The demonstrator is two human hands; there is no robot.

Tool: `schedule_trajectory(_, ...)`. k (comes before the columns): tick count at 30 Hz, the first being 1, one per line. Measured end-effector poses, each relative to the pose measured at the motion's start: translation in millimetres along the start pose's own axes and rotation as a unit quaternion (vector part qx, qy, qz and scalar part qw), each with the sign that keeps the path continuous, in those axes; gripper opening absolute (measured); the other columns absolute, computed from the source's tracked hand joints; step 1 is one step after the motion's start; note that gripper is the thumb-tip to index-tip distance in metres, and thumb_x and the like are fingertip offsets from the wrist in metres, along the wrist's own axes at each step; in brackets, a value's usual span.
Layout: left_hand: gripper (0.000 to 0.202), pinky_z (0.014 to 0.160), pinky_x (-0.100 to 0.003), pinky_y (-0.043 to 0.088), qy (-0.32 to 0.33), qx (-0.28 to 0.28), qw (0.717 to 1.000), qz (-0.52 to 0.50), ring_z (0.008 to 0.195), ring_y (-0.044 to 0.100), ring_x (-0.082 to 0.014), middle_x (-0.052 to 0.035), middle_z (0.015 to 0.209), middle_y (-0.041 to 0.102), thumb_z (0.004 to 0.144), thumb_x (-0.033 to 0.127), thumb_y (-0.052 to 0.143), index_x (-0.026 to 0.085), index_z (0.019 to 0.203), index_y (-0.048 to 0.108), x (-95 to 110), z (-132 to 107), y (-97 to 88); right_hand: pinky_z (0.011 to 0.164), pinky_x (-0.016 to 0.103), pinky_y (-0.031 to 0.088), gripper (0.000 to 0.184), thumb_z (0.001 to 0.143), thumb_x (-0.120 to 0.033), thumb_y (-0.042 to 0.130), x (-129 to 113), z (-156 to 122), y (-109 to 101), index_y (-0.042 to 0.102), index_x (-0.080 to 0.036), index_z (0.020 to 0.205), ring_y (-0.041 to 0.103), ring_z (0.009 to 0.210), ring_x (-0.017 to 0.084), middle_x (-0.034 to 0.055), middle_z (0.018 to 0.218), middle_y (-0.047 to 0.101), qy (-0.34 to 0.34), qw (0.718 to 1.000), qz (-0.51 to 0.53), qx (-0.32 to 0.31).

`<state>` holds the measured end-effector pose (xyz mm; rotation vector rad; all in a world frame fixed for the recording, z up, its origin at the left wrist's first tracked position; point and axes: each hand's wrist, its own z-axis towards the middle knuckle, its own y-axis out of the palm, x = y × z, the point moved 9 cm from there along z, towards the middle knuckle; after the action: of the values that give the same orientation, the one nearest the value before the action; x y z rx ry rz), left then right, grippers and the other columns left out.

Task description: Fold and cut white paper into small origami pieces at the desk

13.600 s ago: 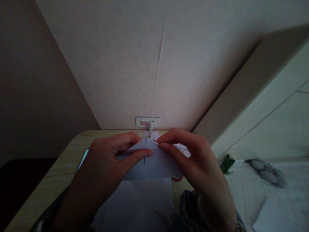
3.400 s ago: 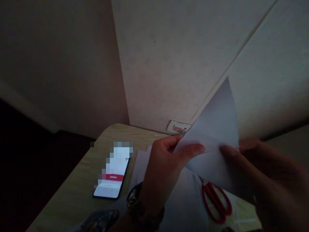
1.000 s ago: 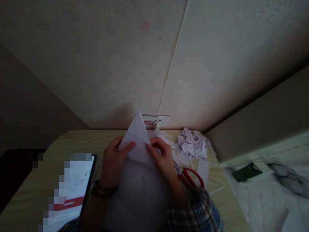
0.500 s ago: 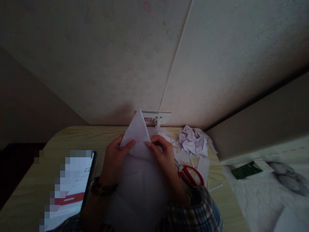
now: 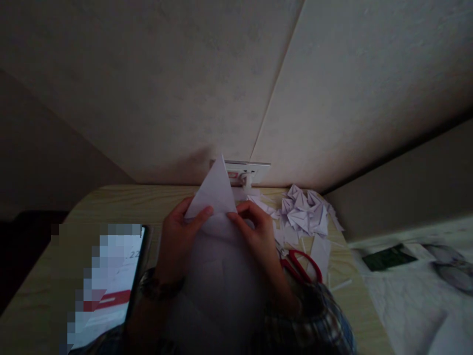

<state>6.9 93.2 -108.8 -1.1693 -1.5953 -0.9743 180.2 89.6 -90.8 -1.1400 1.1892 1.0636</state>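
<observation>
Between my hands is a large white sheet of paper [image 5: 218,271], its far end folded to a point that stands up near the wall. My left hand [image 5: 183,222] pinches the folded part at its left edge, thumb lying on top. On the right edge, my right hand [image 5: 254,224] grips the same paper between thumb and index finger. Crease lines show on the sheet's lower part, which runs down toward me into shadow. Red-handled scissors [image 5: 301,266] lie just right of my right forearm, partly behind it.
A pile of folded white paper pieces [image 5: 305,209] sits at the table's back right, with loose paper strips [image 5: 320,251] nearby. At the left lies a lit tablet or phone [image 5: 114,281]. A wall socket [image 5: 258,171] with a plug is behind the wooden table [image 5: 121,202].
The whole view has shifted slightly, so everything sits a little further right and higher. Both hands keep their hold on the paper, with hardly any movement against it.
</observation>
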Motion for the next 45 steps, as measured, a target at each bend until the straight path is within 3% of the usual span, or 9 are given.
schedule_trajectory(11,0.025,0.065,-0.027,0.046,0.058,0.016,0.997,0.045,0.072,0.062,-0.0199,0.0022,0.075,0.070,0.064,0.037,0.080,0.021,0.079,0.070,12,-2,-2.7,0.061,0.026,0.044,0.018,0.077,-0.031,0.069,3,-1,1,0.058,-0.022,0.066,0.057,0.062,0.014,-0.0032,0.063,0.061,-0.001,1.000,-0.016,-0.006)
schedule_trajectory(33,0.025,0.066,-0.029,0.051,0.060,-0.033,0.993,0.095,0.077,0.067,-0.0234,-0.0003,0.083,0.075,0.068,0.037,0.075,0.021,0.087,0.072,10,0,3.0,0.059,0.027,0.039,0.020,0.082,-0.037,0.062,3,-1,-5,0.060,-0.022,0.069,0.055,0.062,0.015,-0.0026,0.064,0.059,-0.015,1.000,-0.006,0.010)
schedule_trajectory(41,0.028,0.071,-0.031,0.050,0.072,-0.039,0.994,0.074,0.083,0.066,-0.0248,-0.0009,0.084,0.073,0.062,0.035,0.081,0.021,0.085,0.072,10,3,5.0,0.055,0.026,0.034,0.025,0.085,-0.037,0.060,4,-2,-9,0.057,-0.021,0.066,0.050,0.059,0.013,-0.0039,0.061,0.055,-0.023,0.999,-0.010,0.037)
schedule_trajectory(45,0.040,0.075,-0.032,0.053,0.060,-0.059,0.996,0.022,0.091,0.069,-0.0257,-0.0033,0.095,0.076,0.058,0.035,0.083,0.020,0.093,0.069,5,4,9.9,0.054,0.026,0.032,0.024,0.083,-0.038,0.060,3,-2,-15,0.057,-0.021,0.066,0.048,0.058,0.013,-0.0042,0.060,0.054,-0.017,0.998,-0.010,0.060)
